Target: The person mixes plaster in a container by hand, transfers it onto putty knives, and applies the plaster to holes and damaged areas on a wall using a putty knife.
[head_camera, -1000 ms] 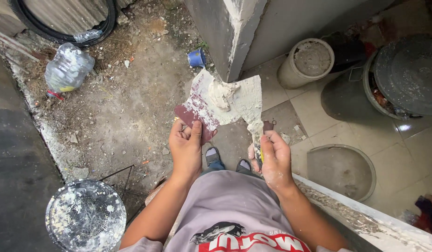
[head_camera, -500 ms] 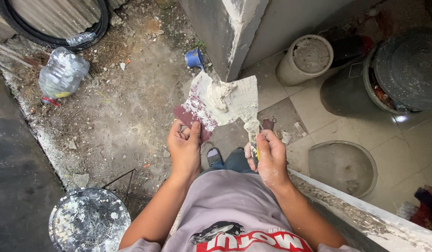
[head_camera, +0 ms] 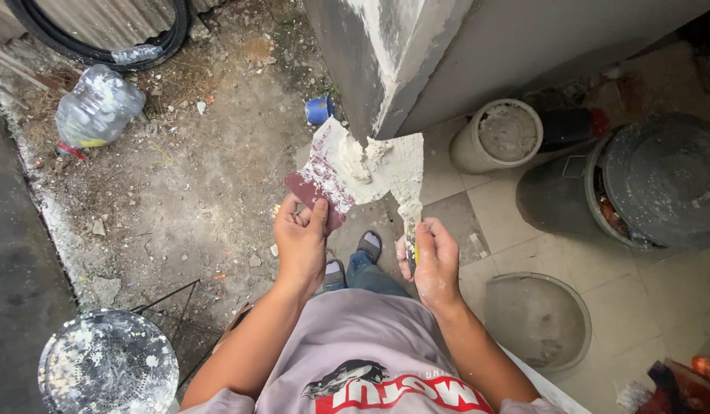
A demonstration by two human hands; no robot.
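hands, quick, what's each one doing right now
Left hand: closed on the edge of a red board loaded with white plaster.
Right hand: closed around the handle of a plaster-coated trowel.

Dark red board (head_camera: 312, 192) smeared with off-white plaster (head_camera: 370, 165); small blue cup (head_camera: 318, 110); black bin (head_camera: 646, 184); grey, white-speckled bucket lid (head_camera: 108, 364).
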